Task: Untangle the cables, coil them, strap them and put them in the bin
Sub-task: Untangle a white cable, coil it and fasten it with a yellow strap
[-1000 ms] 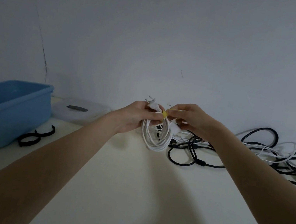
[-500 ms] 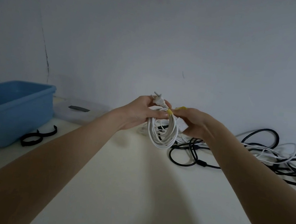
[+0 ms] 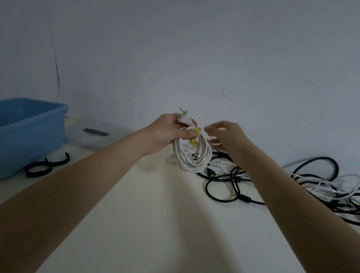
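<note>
Up above the middle of the desk [image 3: 158, 239], the left hand [image 3: 168, 132] grips the coiled white cable [image 3: 191, 156] bound by a yellow strap [image 3: 195, 136], while the right hand [image 3: 226, 136] hovers just beside it, fingers loose, and the blue bin [image 3: 9, 133] sits at the desk's left edge.

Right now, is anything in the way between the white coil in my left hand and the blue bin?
Nothing visible. The left hand holds the white coil up above the table, and the blue bin sits open to its left; the black straps lie flat beside it.
</note>
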Available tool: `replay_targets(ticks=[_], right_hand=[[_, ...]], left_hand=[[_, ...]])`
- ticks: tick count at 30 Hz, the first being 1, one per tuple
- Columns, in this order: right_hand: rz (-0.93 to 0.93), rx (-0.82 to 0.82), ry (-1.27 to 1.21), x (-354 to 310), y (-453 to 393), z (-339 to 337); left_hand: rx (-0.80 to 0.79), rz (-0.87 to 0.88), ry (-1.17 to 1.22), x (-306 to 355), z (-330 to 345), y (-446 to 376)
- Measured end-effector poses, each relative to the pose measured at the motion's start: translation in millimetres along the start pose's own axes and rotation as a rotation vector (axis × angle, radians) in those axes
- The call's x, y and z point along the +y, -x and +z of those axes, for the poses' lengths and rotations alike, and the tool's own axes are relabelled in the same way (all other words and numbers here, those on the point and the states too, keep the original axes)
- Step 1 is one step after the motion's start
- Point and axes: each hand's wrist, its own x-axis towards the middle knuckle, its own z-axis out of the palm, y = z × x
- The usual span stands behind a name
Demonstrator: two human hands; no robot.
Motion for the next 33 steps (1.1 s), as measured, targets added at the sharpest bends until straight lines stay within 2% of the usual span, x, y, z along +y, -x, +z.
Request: replay_targets(ticks=[2,4,7,10,16,19,23,28,31,33], right_hand=[[-0.095,-0.149,-0.013,-6.8,4.3,0.0],[-0.150,-0.220,0.125,-10.1,6.6,2.8],[-0.235,-0.165,0.432,-9.7,3.7,8.2],[-0.316,-0.158,0.605,-6.5,5.2,15.5],[-0.491,-0.111,0.735,-3.6,6.9,23.9],[-0.535,-0.095,0.776,-3.4,5.5,24.1],[-0.644,0.016,0.984,0.2,6.4,30.4],[-0.856,0.215,0.844,7.7,2.1,38.8],[-1.001,0.228,0.821,6.5,2.5,43.8],[-1.000,0.199,0.830,5.9,3.0,41.3]], left_hand=[[0.066,0.009,-0.020,-0.4,-3.4,-1.9],[0.113,0.017,-0.035,-0.6,-3.9,-2.6],[0.136,-0.009,-0.036,-0.6,-0.9,-2.4],[0.156,-0.026,-0.133,-1.1,-1.7,-2.6],[0.206,-0.026,-0.227,-0.8,-5.2,-4.9],[0.251,-0.044,-0.155,-3.5,-8.5,-7.8],[0.315,-0.100,-0.033,-6.5,-7.6,-11.6],[0.316,-0.094,0.009,-1.6,-2.2,-13.2],[0.325,-0.100,-0.073,-0.6,-2.3,-12.8],[0.285,-0.128,-0.079,-1.5,-1.2,-9.5]])
